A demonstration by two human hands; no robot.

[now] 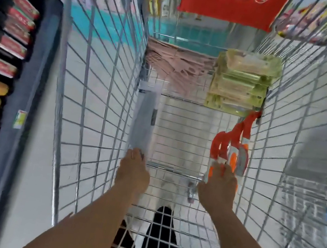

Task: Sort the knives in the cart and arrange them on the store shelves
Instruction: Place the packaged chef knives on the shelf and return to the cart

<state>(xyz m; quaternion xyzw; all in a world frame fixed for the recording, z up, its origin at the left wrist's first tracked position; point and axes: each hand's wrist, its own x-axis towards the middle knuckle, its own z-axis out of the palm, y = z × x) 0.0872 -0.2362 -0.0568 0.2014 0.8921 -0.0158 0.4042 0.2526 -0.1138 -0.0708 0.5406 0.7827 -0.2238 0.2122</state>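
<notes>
The left hand [133, 170] is reaching deep into the cart [97, 94] and gripping the near end of a long grey pack [144, 120], fingers curled over its edge; the pack is lying along the cart's left wall, its far end running toward a pink heap. The right hand [218, 189] is pinching the near end of a bunch of red-and-orange packs [233, 145], which are trailing away from the hand along the right wall toward the far end; blur is hiding what is printed on them and whether blades are inside. Both forearms are stretching down from the near edge, roughly parallel, with the wire floor of the cart showing bare between the two hands. At the far end, a stack of green packs [241, 85] is sitting in the right corner, just beyond the red-and-orange bunch, and a pile of pink packs [176, 60] is lying beside it on the left, the two touching or nearly so. A red sign [231, 6] with white round symbols is hanging at the cart's far end, above the packs. Outside the cart on the left, a dark shelf [36, 71] is holding a row of goods [9, 37], red-labelled ones farther off and yellow-tan ones nearer. Under the wire floor, pale tiles and a dark shoe [159, 241] are showing.
</notes>
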